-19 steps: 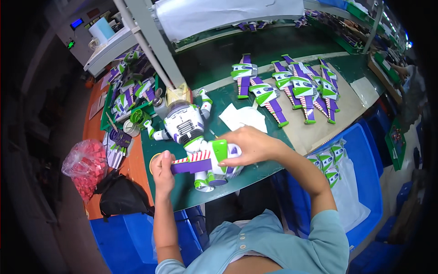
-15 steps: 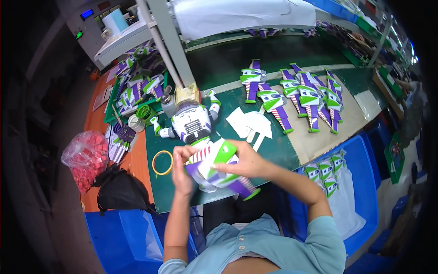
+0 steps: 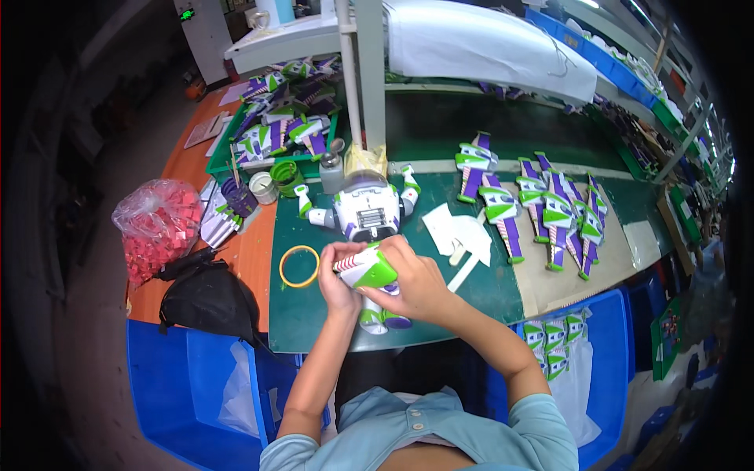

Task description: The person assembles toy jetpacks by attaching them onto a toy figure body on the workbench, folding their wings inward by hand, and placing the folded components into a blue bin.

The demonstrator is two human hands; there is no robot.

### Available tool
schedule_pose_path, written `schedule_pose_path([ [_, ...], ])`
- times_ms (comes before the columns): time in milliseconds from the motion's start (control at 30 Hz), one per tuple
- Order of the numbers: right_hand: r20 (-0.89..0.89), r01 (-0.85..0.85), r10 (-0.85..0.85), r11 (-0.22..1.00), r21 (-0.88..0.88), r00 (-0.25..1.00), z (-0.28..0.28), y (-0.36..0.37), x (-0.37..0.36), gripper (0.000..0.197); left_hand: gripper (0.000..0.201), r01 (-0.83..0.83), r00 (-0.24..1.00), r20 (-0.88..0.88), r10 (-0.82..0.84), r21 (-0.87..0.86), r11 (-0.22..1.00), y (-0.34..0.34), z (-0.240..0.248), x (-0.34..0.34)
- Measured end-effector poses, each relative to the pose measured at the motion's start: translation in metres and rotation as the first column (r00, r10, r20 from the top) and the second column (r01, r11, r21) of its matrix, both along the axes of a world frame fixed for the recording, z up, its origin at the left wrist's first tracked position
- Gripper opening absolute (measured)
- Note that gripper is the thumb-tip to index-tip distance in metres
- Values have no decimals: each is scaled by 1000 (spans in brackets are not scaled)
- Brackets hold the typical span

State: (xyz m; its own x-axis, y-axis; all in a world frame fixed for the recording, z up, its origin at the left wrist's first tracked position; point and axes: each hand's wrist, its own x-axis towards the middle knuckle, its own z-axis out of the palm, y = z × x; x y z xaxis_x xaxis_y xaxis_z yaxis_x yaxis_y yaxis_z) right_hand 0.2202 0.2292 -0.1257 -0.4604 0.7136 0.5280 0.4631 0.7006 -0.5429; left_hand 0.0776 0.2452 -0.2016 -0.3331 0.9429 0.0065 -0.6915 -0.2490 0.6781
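Note:
Both hands grip a toy wing pack (image 3: 369, 268) in white, green and purple with red-striped wing parts. My left hand (image 3: 339, 284) is wrapped round its left side, and my right hand (image 3: 418, 284) closes over its right side and top. Under the hands lies a white toy spaceman figure (image 3: 367, 210), its arms spread and chest toward the far side. Its lower parts (image 3: 374, 318) show below my hands; the middle is hidden.
Several finished-looking wing packs (image 3: 558, 210) lie at the right. White paper pieces (image 3: 463, 235), a yellow tape ring (image 3: 299, 266), paint pots (image 3: 263, 187) and a green crate (image 3: 216, 162) of wing packs surround the figure. Blue bins (image 3: 188, 377) flank me; a bag of red pieces (image 3: 161, 228) sits left.
The view has swung, shifting the scene rightward. The wing pack has turned in my hands; its purple wing end no longer sticks out at lower right. Both hands still hold it.

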Motion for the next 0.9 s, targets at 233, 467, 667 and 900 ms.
schedule_pose_path([
  [233, -89, 238, -226, 956, 172, 970, -34, 97, -38, 55, 37, -156, 979, 119, 167, -101, 983, 31, -10, 10],
  [467, -17, 365, -384, 862, 352, 923, -51, 147, -42, 48, 39, -230, 970, -108, 218, -111, 967, 34, -31, -13],
  [667, -116, 322, -310, 941, 107, 944, -39, 137, -51, 24, 50, -43, 979, 191, 70, -143, 989, 60, -65, -38],
  [900, 1, 179, -182, 972, 154, 983, -31, 151, -45, 26, 45, 158, 951, -217, -218, -264, 951, 77, -54, -34],
])
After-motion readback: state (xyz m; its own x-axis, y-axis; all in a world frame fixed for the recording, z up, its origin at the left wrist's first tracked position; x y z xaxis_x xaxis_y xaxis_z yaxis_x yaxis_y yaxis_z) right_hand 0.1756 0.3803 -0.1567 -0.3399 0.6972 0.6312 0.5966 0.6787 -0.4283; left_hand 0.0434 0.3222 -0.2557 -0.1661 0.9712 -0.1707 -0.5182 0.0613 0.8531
